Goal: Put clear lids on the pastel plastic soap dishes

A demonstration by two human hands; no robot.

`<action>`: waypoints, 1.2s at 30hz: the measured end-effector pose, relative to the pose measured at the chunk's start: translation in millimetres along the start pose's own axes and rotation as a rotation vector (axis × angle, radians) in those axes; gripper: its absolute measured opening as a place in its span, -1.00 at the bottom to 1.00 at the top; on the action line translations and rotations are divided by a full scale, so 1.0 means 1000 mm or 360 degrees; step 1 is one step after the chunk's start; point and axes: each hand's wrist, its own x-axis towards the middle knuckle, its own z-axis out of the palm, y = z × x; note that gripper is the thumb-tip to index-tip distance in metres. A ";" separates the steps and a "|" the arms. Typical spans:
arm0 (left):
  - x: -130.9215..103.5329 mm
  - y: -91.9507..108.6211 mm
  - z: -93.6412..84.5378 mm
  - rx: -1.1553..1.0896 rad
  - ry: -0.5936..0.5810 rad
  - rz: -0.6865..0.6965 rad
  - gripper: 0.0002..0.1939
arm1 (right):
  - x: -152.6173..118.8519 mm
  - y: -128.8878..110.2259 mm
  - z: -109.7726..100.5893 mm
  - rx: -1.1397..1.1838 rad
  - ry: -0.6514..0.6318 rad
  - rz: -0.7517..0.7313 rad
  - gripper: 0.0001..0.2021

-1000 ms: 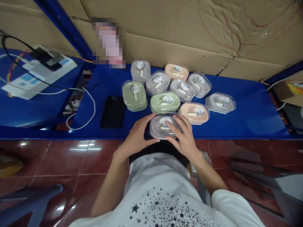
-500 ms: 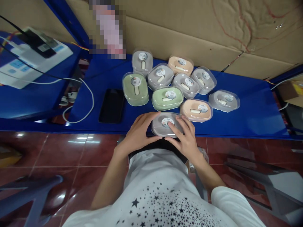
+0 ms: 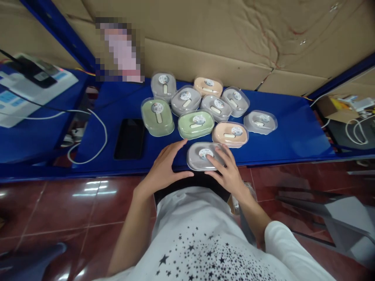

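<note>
A grey oval lunch box point(image 3: 193, 158) with a clear cover and a round label sits at the table's front edge, right in front of me. My right hand point(image 3: 231, 172) grips its right end, fingers on top of the cover and thumb at the front side. To the left of the box is my left hand point(image 3: 164, 168), thumb and fingers spread apart, holding nothing; a gap shows between it and the box. Just behind stand a green lunch box point(image 3: 190, 130) and an orange lunch box point(image 3: 221, 136).
More grey, green and orange lunch boxes point(image 3: 186, 102) stand toward the back of the blue table point(image 3: 287, 146). A black phone point(image 3: 129, 138) lies at left near a white cable point(image 3: 106, 136). Cardboard point(image 3: 199, 54) lines the back. A grey stool point(image 3: 345, 214) stands at right.
My left hand has drawn away to the left from the grey lunch box. My right hand stays on it. The whole view has shifted somewhat to the right.
</note>
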 end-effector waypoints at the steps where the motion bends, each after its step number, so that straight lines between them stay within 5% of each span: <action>1: -0.001 -0.001 -0.001 -0.0021 -0.0019 -0.0012 0.08 | -0.007 0.003 -0.005 0.0002 0.0044 0.0000 -0.27; 7: 0.000 -0.001 -0.002 0.0004 -0.0026 -0.0022 -0.07 | -0.081 0.046 -0.041 -0.0264 0.0469 0.0221 -0.25; 13: 0.005 0.009 0.000 0.0146 0.0017 0.0031 -0.30 | -0.126 0.149 -0.091 -0.0778 0.1071 0.0889 -0.30; 17: 0.005 0.006 0.003 0.0206 0.0034 0.0065 -0.37 | -0.107 0.216 -0.116 -0.0750 0.1000 0.1047 -0.19; 21: 0.006 0.006 0.013 0.0308 0.0181 0.0198 -0.52 | -0.075 0.255 -0.127 -0.0520 0.0831 0.0973 -0.23; 25: 0.016 0.038 0.036 0.0326 0.0227 0.0533 -0.72 | -0.052 0.278 -0.131 -0.0391 0.0746 0.0902 -0.29; 31: 0.044 0.094 0.096 0.0419 -0.0420 0.1353 -0.87 | -0.021 0.315 -0.127 -0.0243 0.0664 0.0917 -0.30; 36: 0.058 0.079 0.153 0.0654 -0.0720 0.1837 -0.89 | 0.018 0.331 -0.132 -0.0011 0.0265 0.0804 -0.29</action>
